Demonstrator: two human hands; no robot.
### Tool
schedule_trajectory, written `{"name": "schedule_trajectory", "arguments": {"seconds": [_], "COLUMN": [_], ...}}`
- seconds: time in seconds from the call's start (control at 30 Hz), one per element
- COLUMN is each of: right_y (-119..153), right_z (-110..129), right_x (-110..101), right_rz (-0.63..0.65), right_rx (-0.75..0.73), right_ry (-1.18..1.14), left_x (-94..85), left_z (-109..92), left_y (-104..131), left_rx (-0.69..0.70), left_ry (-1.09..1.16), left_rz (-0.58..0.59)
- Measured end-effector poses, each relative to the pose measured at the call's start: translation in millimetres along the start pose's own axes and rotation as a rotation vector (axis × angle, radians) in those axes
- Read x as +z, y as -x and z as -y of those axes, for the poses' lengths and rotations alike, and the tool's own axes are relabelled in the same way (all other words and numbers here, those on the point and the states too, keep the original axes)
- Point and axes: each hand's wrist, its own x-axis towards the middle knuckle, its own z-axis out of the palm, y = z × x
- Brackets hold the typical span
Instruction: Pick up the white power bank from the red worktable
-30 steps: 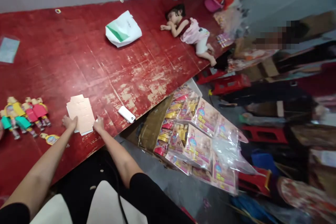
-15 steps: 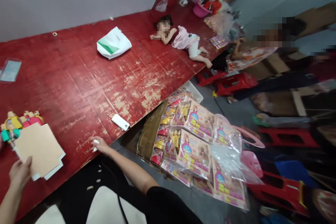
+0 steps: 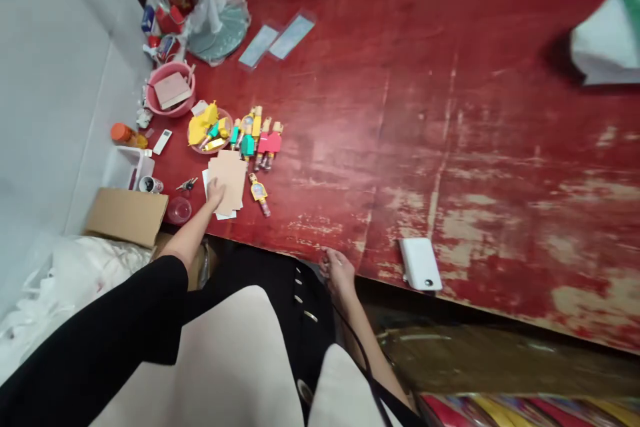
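My left hand (image 3: pixel 215 193) rests on a small stack of tan and white cardboard sheets (image 3: pixel 229 180) lying on the worn red table (image 3: pixel 400 113), near its front edge. Just beyond the stack lie several small dolls in yellow, teal and pink dresses (image 3: pixel 257 137), with one more doll (image 3: pixel 260 193) to the right of the stack. My right hand (image 3: pixel 337 270) sits at the table's front edge with fingers loosely curled; whether it holds anything is hard to see. A white power bank (image 3: pixel 420 263) lies to its right.
At the left end stand a pink bowl (image 3: pixel 170 90), a plate of yellow pieces (image 3: pixel 207 130), a white tub (image 3: pixel 125 167), a remote (image 3: pixel 161 141), keys (image 3: pixel 186 184), a fan base (image 3: pixel 217 30) and a cardboard box (image 3: pixel 127 213). A white-green bag (image 3: pixel 607 47) lies far right.
My view swung left. My left hand carried the cardboard stack leftward and set it down beside the dolls. My right hand stayed at the table's edge.
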Motion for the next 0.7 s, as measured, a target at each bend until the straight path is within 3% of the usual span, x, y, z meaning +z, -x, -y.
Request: {"name": "schedule_trajectory", "arguments": {"seconds": [0.1,0.17,0.23,0.33,0.47,0.6,0.7], "right_y": [3,-1,-5,-2,17,36,62], "right_z": [-5,-5,-3,1,1,-9,-24], "right_x": [40,61,76,85,69,27,-5], "right_rz": [0.097,0.148,0.191,0.234,0.202,0.075,-0.025], "right_rx": [0.012,-0.002,-0.025,-0.049,-0.050,-0.036,0.004], "right_ry": [0.049,0.093,0.150,0.249,0.328,0.323,0.310], "left_x": [57.3,85.9,96.6,87.5,67.2,62.8,67.8], "left_z": [15,27,42,56,55,52,48], "left_y": [-48,-66,-75,-77,-74,-81,-72], "left_rx": [0.043,0.064,0.078,0.108,0.195,0.304,0.377], "left_ry": [-0.110,-0.179,-0.241,-0.309,-0.355,-0.366,-0.345], "left_rz": [0.026,0.069,0.107,0.139,0.168,0.231,0.327]}}
